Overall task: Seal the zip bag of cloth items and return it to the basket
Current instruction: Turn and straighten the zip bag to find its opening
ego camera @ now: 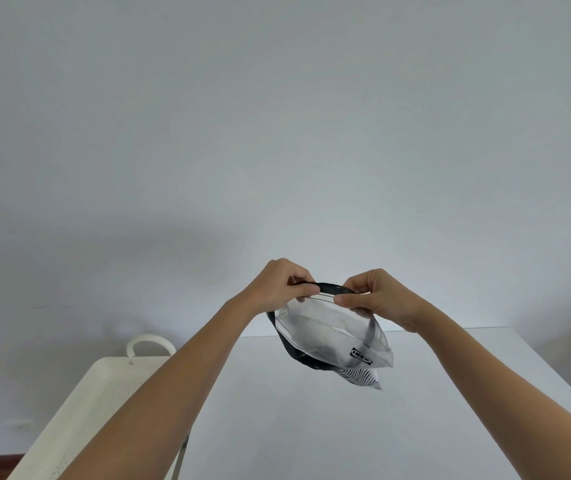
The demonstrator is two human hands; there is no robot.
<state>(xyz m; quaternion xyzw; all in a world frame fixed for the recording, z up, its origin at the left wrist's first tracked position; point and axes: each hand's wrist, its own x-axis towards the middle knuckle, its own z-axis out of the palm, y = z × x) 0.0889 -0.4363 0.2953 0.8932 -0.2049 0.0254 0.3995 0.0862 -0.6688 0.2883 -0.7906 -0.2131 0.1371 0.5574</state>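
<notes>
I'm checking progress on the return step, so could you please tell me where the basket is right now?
In the head view the basket sits at lower left, beside the white table, partly hidden by the left forearm and apart from the bag.

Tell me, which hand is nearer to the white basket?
Left. The left hand pinches the zip bag at its top edge, on the side toward the basket; the right hand pinches the bag's far side.

We cannot make out the cloth items inside the zip bag below both hands; the basket under the left forearm is partly covered.
</notes>
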